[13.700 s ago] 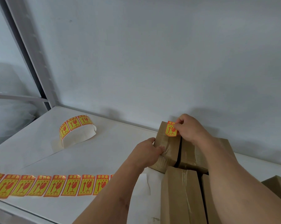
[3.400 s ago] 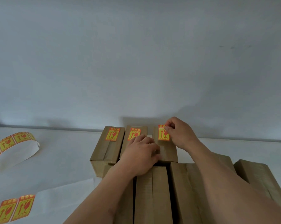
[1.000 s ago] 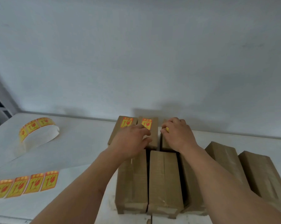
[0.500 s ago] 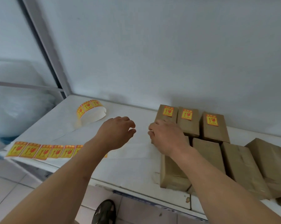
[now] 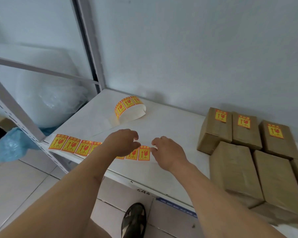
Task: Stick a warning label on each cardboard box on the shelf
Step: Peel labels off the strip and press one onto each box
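Brown cardboard boxes (image 5: 234, 169) are showing a matt, slightly creased kraft finish. Yellow paper labels (image 5: 71, 144) are lying on smooth white backing paper. The shelf (image 5: 170, 121) is looking matt white, its metal upright (image 5: 12, 107) painted grey.

Pale grey wall (image 5: 196, 48), white shelf upright (image 5: 89, 42), tiled floor (image 5: 16, 182)

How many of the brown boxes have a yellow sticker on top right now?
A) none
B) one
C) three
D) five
C: the three boxes in the back row by the wall each carry a yellow and red sticker, on the left box, the middle box and the right box, while the boxes nearer the front, such as this plain box, show none.
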The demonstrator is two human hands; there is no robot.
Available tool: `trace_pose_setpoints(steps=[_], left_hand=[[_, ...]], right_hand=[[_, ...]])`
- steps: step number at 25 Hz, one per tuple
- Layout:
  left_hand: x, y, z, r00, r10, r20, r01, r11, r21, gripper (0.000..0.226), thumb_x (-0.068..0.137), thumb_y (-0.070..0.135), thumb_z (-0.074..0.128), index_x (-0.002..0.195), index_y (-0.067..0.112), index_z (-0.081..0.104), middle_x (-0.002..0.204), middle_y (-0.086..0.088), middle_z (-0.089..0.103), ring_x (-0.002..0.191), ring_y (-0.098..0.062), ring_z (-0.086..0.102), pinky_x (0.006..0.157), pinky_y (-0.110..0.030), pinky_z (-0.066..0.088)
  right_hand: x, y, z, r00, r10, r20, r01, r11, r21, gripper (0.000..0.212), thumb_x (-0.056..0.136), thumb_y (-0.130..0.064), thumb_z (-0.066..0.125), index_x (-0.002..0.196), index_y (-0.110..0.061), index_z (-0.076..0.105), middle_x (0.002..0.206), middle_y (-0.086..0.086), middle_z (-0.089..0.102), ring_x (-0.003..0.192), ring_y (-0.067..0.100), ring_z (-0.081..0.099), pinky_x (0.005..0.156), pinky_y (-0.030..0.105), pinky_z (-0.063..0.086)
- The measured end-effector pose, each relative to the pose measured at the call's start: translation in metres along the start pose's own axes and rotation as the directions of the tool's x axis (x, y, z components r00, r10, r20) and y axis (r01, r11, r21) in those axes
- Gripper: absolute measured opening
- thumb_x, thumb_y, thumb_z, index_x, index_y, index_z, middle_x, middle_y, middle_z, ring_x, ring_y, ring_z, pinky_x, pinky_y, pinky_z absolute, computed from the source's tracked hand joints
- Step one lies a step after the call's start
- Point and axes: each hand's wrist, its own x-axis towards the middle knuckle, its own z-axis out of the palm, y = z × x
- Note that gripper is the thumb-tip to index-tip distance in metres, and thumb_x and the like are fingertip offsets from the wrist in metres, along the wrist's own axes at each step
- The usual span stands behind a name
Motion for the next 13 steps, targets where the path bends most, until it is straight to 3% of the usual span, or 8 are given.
trace_pose_setpoints(steps=[5, 13], left_hand=[[0.003, -0.016, 0.017, 0.988, 0.044, 0.146, -0.048, 0.999, 0.024, 0.043, 0.094, 0.041, 0.053, 0.133, 0.023, 0.050, 0.124, -0.003, 0.055, 0.111, -0.021, 0.053, 0.089, -0.032, 0.045], [0.006, -0.021, 0.029, 0.987, 0.089, 0.130, -0.100, 0.992, 0.076, 0.049, 0.090, 0.043, 0.059, 0.135, 0.027, 0.046, 0.123, -0.003, 0.049, 0.106, -0.020, 0.051, 0.083, -0.032, 0.046]], right_hand=[[0.017, -0.010, 0.030, 0.992, 0.120, 0.027, -0.122, 0.989, 0.080, 0.037, 0.096, -0.034, 0.047, 0.129, -0.017, 0.051, 0.123, 0.007, 0.054, 0.112, 0.026, 0.054, 0.086, 0.038, 0.048], [0.023, -0.008, 0.041, 0.984, 0.171, -0.049, -0.166, 0.982, 0.093, 0.021, 0.097, -0.029, 0.047, 0.110, -0.020, 0.060, 0.110, 0.005, 0.055, 0.096, 0.021, 0.056, 0.073, 0.035, 0.049]])
